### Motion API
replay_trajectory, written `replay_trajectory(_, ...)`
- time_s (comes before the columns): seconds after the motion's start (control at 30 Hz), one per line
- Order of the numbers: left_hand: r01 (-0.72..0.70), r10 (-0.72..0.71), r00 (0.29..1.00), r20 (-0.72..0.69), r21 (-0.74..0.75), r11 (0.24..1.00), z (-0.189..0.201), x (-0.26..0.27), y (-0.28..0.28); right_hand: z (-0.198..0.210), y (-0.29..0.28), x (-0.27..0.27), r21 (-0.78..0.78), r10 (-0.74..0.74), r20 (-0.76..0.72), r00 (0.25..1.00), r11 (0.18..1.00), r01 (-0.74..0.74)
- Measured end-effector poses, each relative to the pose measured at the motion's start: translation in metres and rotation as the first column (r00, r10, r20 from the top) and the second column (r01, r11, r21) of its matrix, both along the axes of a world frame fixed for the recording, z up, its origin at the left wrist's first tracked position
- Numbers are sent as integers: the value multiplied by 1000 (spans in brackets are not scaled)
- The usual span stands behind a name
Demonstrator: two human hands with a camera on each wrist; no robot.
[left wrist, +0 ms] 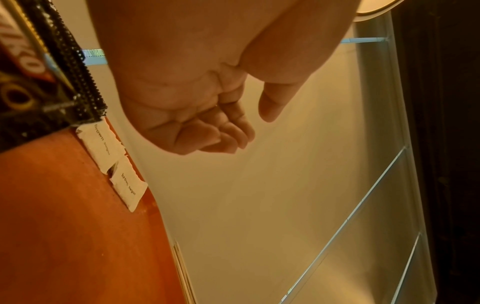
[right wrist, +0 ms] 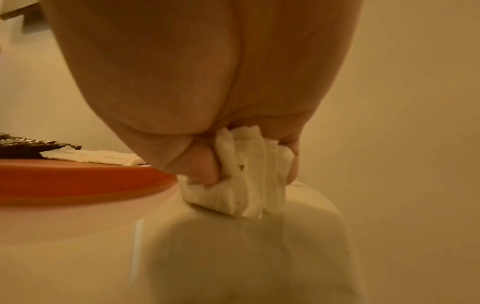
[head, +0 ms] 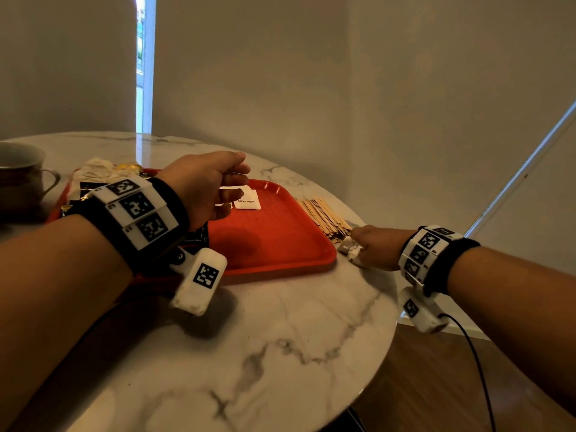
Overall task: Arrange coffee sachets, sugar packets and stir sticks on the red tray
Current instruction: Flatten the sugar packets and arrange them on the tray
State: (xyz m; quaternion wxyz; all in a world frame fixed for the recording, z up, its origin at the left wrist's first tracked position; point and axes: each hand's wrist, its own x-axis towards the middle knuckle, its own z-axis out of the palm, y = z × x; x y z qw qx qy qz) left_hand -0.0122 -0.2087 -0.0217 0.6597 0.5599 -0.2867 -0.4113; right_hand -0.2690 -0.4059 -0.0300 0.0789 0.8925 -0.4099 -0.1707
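Observation:
The red tray [head: 280, 244] lies on the marble table. Two white brown-sugar packets [head: 247, 199] sit at its far side, and black coffee sachets [head: 82, 190] lie at its left end. My left hand [head: 240, 180] hovers over the packets with loosely curled fingers; in the left wrist view the hand [left wrist: 255, 131] holds nothing, above the sugar packets [left wrist: 103, 148] and tray [left wrist: 64, 226]. My right hand [head: 355, 243] rests on the table by the tray's right corner and grips a bunch of white sugar packets [right wrist: 246, 185]. Wooden stir sticks [head: 324, 215] lie beside the tray.
A mug [head: 18, 176] stands at the far left. Crumpled white and yellow wrapping [head: 103, 168] lies at the tray's back left. The round table's edge [head: 391, 294] drops off close to my right wrist. Walls stand close behind the table.

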Motion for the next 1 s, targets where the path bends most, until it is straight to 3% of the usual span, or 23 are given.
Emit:
replay_trajectory(0.13,7,-7,1000,-4,0,1000,0,0,1,-2,-4,-1,-64,66,-1,998,996,-65)
replay_trajectory(0.33,36,-36,999,-12,-2,999,1,-3,2,15,0,3,-20,57,1,998,998,-57)
replay_trajectory(0.53,93,-93,993,-74,-2,996,3,-7,2,60,32,28,-42,165,208,964,986,-160)
replay_trajectory(0.63,152,-149,982,-116,24,988,4,-9,2,73,57,56,-110,289,473,832,957,-270)
replay_trajectory(0.73,232,-224,959,-174,26,972,7,-8,5,67,74,93,-201,388,718,578,910,-362)
replay_trajectory(0.83,291,-298,921,-250,-67,954,8,-4,7,55,90,129,-301,469,803,368,852,-429)
replay_trajectory(0.9,245,-299,912,-281,-211,946,10,-1,7,47,97,149,-316,480,830,283,824,-471)
replay_trajectory(1.0,107,-253,891,-378,-367,924,14,7,7,39,102,167,-314,495,835,241,787,-531)
